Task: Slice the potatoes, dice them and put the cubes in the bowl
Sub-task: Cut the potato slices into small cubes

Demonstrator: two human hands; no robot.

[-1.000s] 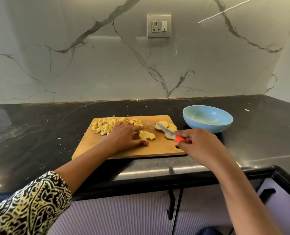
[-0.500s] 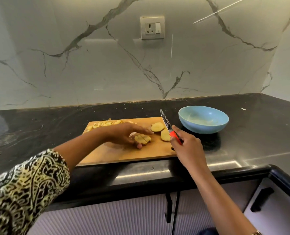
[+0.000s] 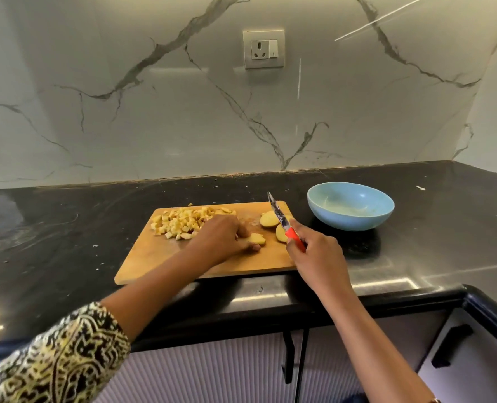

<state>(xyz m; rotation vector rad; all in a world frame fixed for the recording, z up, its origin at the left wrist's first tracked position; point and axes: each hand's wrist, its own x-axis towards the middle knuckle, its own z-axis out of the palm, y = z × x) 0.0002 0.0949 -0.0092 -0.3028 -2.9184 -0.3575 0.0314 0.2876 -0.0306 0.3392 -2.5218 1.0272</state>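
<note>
A wooden cutting board lies on the black counter. A heap of potato cubes covers its far left part. My left hand rests on the board with its fingers curled around a pale potato slice. Two more slices lie to the right, one behind the blade and one partly hidden by my right hand. My right hand grips the red handle of a knife, blade raised and pointing away from me. The light blue bowl stands to the right of the board and looks empty.
The black counter runs to a marble wall with a socket. Small scraps dot the counter left of the board. The counter's front edge lies just below the board, with cabinet doors and dark handles underneath.
My left hand has drawn in over a slice near the board's middle, uncovering the cube heap. The knife blade stays lifted off the slices.
</note>
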